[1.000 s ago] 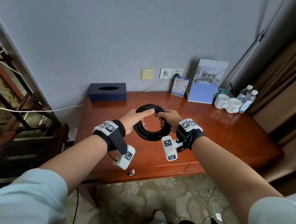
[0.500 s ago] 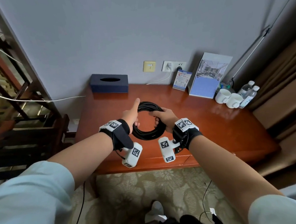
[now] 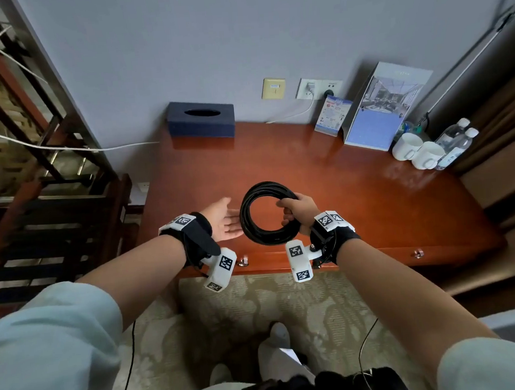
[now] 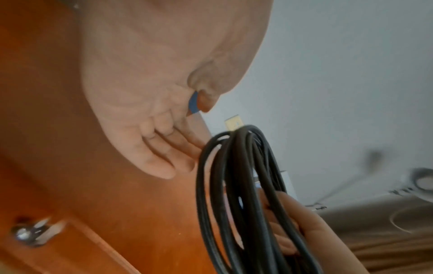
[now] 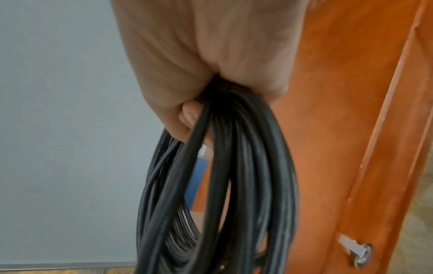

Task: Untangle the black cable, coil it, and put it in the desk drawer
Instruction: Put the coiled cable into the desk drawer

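Observation:
The black cable (image 3: 266, 212) is wound into a round coil held upright above the front of the wooden desk (image 3: 356, 194). My right hand (image 3: 297, 213) grips the coil's right side, fingers curled round the bundle (image 5: 234, 166). My left hand (image 3: 224, 220) is flat and open just left of the coil (image 4: 236, 185), palm facing it, its fingers (image 4: 164, 159) straight and holding nothing. The desk drawer front runs along the desk's near edge, closed, with a metal knob (image 3: 242, 261) below my left wrist; the same knob (image 4: 28, 231) shows in the left wrist view.
A dark blue tissue box (image 3: 200, 119) stands at the back left of the desk. Leaflets (image 3: 378, 107), two white cups (image 3: 417, 151) and water bottles (image 3: 456, 142) fill the back right corner. A second drawer knob (image 3: 418, 253) is at the right. Patterned carpet lies below.
My left hand has let go of the coil and opened flat beside it. The coil now hangs from my right hand alone, closer to the desk's front edge.

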Motion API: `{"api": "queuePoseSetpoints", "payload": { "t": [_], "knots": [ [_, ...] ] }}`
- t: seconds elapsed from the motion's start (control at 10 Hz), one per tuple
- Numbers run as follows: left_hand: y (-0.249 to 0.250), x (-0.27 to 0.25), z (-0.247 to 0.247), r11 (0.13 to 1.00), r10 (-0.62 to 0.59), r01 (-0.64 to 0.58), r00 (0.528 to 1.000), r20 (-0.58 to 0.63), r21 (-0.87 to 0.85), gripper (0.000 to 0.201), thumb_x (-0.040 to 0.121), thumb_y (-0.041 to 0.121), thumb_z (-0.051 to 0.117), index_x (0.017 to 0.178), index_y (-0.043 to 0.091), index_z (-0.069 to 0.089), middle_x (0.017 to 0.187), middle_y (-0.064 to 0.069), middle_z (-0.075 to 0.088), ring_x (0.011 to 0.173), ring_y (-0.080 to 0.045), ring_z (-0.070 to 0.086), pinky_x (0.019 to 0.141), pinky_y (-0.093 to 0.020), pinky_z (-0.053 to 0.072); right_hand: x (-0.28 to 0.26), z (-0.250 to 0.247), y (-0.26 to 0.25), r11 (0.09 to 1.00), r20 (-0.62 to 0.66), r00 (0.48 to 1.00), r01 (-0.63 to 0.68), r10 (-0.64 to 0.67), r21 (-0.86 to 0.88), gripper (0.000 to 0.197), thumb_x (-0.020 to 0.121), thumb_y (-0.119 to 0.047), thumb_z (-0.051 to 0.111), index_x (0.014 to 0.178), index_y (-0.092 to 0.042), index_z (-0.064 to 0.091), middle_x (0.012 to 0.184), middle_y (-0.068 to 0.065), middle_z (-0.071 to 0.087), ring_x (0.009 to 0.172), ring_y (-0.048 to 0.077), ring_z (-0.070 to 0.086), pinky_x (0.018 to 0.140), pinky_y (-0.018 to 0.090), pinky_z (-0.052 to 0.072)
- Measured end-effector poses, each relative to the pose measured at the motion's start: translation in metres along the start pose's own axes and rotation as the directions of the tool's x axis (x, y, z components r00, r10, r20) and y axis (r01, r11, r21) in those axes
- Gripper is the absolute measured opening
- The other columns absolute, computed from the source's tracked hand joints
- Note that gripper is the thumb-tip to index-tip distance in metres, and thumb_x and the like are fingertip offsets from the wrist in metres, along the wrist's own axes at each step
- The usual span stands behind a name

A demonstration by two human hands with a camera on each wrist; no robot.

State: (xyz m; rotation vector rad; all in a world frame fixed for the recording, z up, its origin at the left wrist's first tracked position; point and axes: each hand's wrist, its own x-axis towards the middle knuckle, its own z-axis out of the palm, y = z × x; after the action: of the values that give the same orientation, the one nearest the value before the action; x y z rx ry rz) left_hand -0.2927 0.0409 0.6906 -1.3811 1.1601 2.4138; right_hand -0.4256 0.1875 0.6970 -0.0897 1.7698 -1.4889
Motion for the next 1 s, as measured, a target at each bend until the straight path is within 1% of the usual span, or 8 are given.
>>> {"api": "queuePoseSetpoints", "payload": {
  "t": [0.1,0.3,0.4,0.6,0.7,0.8,0.9,1.0],
  "knots": [
    [-0.020,0.008,-0.019,0.995,-0.100,0.100,0.995,0.002,0.032,0.031,0.098,0.015,0.034,0.099,0.001,0.061,0.098,-0.011,0.067,0.090,-0.023,0.060,0.089,-0.038,0.047,0.003,-0.005,0.017,0.998,-0.050,0.998,-0.027,0.030,0.054,0.010,0.088,0.004,0.055,0.086,-0.005,0.051,0.050,0.001,0.029,0.036,0.013,0.029,0.040,0.023,0.034],
    [-0.063,0.042,-0.056,0.950,-0.312,0.312,0.950,0.017,0.008,0.030,0.101,0.011,0.031,0.107,-0.005,0.056,0.097,-0.020,0.067,0.095,-0.036,0.064,0.092,-0.043,0.046,0.012,-0.023,0.047,0.979,-0.141,0.984,-0.080,0.107,0.185,0.014,0.088,0.005,0.054,0.083,-0.006,0.049,0.042,-0.003,0.030,0.034,0.011,0.028,0.039,0.021,0.034],
    [-0.081,0.054,-0.048,0.947,-0.321,0.320,0.934,-0.160,-0.033,0.014,0.098,0.003,0.039,0.094,-0.003,0.051,0.109,-0.018,0.054,0.113,-0.035,0.055,0.097,-0.042,0.047,0.016,-0.035,0.059,0.975,-0.161,0.979,-0.092,0.125,0.201,0.014,0.089,0.005,0.053,0.082,-0.007,0.049,0.041,-0.004,0.030,0.033,0.010,0.029,0.038,0.021,0.035],
    [-0.116,0.081,-0.028,0.982,-0.155,0.175,0.962,-0.225,0.075,0.015,0.095,0.002,0.041,0.108,0.002,0.049,0.103,-0.021,0.061,0.117,-0.032,0.058,0.095,-0.038,0.048,0.018,-0.058,0.065,0.969,-0.187,0.970,-0.110,0.152,0.219,0.016,0.089,0.004,0.053,0.080,-0.008,0.048,0.039,-0.005,0.031,0.034,0.011,0.029,0.039,0.022,0.034],
    [-0.120,0.098,-0.026,0.971,-0.218,0.235,0.945,-0.246,0.042,0.031,0.102,0.002,0.032,0.073,0.009,0.041,0.049,-0.018,0.056,0.074,-0.026,0.050,0.074,-0.031,0.046,0.017,-0.066,0.063,0.966,-0.172,0.972,-0.118,0.159,0.228,0.018,0.090,0.005,0.053,0.079,-0.008,0.046,0.039,-0.005,0.030,0.034,0.010,0.028,0.039,0.021,0.034],
    [-0.120,0.101,-0.020,0.968,-0.214,0.238,0.949,-0.233,0.080,0.035,0.101,0.003,0.031,0.069,0.014,0.036,0.033,-0.005,0.047,0.060,-0.019,0.038,0.061,-0.032,0.039,0.019,-0.070,0.063,0.964,-0.168,0.971,-0.128,0.169,0.233,0.019,0.090,0.006,0.052,0.078,-0.008,0.046,0.039,-0.005,0.030,0.033,0.010,0.028,0.038,0.021,0.034],
    [-0.125,0.104,-0.013,0.976,-0.200,0.215,0.954,-0.223,0.045,0.034,0.102,0.005,0.034,0.069,0.011,0.039,0.025,0.003,0.041,0.062,-0.016,0.040,0.067,-0.032,0.044,0.021,-0.071,0.066,0.965,-0.166,0.968,-0.151,0.189,0.214,0.020,0.089,0.005,0.053,0.076,-0.009,0.046,0.040,-0.004,0.030,0.034,0.011,0.029,0.039,0.021,0.034],
    [-0.128,0.102,-0.008,0.977,-0.179,0.200,0.955,-0.236,0.068,0.025,0.100,0.009,0.044,0.075,0.009,0.046,0.055,-0.004,0.051,0.061,-0.013,0.042,0.064,-0.030,0.045,0.022,-0.073,0.070,0.964,-0.168,0.965,-0.167,0.203,0.207,0.019,0.089,0.006,0.054,0.078,-0.008,0.047,0.042,-0.003,0.030,0.035,0.011,0.029,0.040,0.022,0.034]
  ]
}}
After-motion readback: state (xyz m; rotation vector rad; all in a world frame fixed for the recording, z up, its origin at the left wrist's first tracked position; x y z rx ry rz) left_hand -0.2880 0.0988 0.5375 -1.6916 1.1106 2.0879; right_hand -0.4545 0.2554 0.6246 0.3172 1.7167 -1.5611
